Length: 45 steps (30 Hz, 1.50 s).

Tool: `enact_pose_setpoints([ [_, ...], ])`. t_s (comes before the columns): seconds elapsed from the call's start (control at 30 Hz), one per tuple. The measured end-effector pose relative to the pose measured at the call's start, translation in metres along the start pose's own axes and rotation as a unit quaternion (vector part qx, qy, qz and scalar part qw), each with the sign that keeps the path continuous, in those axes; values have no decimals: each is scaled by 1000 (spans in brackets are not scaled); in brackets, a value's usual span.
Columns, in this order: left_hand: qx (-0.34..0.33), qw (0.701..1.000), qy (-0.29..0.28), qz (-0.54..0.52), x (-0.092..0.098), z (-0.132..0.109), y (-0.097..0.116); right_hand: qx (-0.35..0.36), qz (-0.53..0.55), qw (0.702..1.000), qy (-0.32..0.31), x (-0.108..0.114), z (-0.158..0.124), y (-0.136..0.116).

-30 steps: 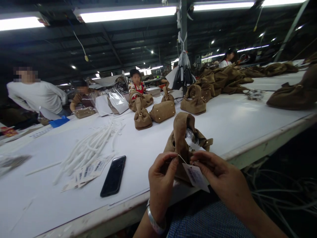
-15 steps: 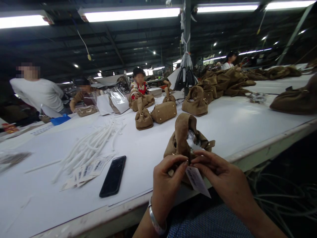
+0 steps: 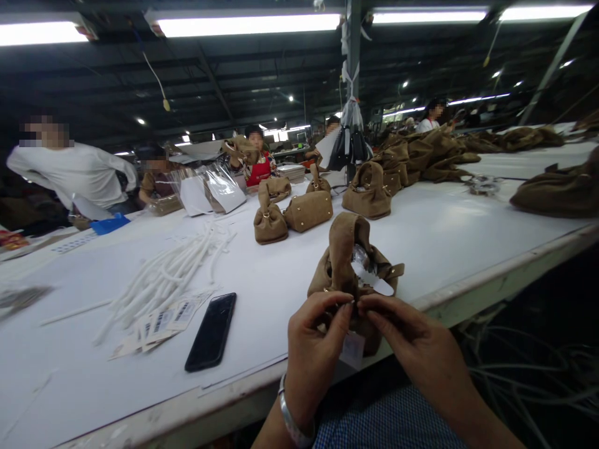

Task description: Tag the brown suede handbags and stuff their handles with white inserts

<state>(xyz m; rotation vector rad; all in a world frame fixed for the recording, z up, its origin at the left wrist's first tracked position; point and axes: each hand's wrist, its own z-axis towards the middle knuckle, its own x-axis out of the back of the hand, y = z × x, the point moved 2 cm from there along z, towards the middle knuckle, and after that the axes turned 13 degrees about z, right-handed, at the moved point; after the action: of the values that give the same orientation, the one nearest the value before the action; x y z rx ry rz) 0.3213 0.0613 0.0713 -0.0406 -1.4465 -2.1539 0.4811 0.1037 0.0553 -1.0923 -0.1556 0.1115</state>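
In the head view a brown suede handbag [image 3: 340, 252] stands at the table's near edge, its handle upright. Clear plastic and a white paper strip [image 3: 374, 279] show in its opening. My left hand [image 3: 314, 349] is in front of the bag, thumb and forefinger pinched on a tiny pale bit. Close against it, my right hand [image 3: 418, 340] is pinched too, fingertips almost touching the left ones. What lies between the fingertips is too small to make out. A white hang tag [image 3: 352, 350] dangles just below them, blurred.
Left of my hands lie a black phone [image 3: 211, 332], barcode tags [image 3: 161, 321] and a heap of white tubes [image 3: 171, 268]. More brown handbags [image 3: 309, 211] stand farther back, with a brown pile [image 3: 421, 156] behind. Several people are around the table [image 3: 262, 280].
The tag has swung left and down, now hanging under my left hand. My right fingers have closed into a tighter pinch. Across the table, a person has lifted a brown bag.
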Motion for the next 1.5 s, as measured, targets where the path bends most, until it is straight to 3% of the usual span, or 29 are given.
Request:
enact_pose_setpoints([
  [0.2, 34, 999, -10, -39, 4, -2, -7, 71, -111, 990, -41, -1, -20, 6],
  [0.37, 76, 989, 21, -121, -5, -9, -28, 18, -78, 993, -84, -14, -34, 9],
  [0.5, 123, 954, 83, -259, -17, -15, -45, -12, -34, 997, -73, -26, -38, 10],
  [0.63, 164, 913, 116, -356, -23, -19, -51, 44, -58, 996, -60, -38, -41, 14],
  [0.93, 193, 909, 140, -341, -23, -21, -51, 84, -56, 992, -75, -50, -50, 27],
  [1.1, 178, 933, 148, -276, -23, -20, -52, 92, -64, 991, -73, -53, -49, 29],
  [1.23, 166, 930, 145, -293, -21, -18, -50, 100, -54, 992, -59, -52, -47, 22],
  [1.3, 155, 941, 128, -271, -16, -16, -46, 68, -37, 996, -46, -47, -45, 17],
  [1.4, 121, 974, 79, -174, -7, -15, -35, -40, 20, 999, -18, -33, -39, 12],
  [1.5, 68, 994, 28, -78, 1, -14, -22, -134, 112, 985, 11, -20, -30, 10],
])
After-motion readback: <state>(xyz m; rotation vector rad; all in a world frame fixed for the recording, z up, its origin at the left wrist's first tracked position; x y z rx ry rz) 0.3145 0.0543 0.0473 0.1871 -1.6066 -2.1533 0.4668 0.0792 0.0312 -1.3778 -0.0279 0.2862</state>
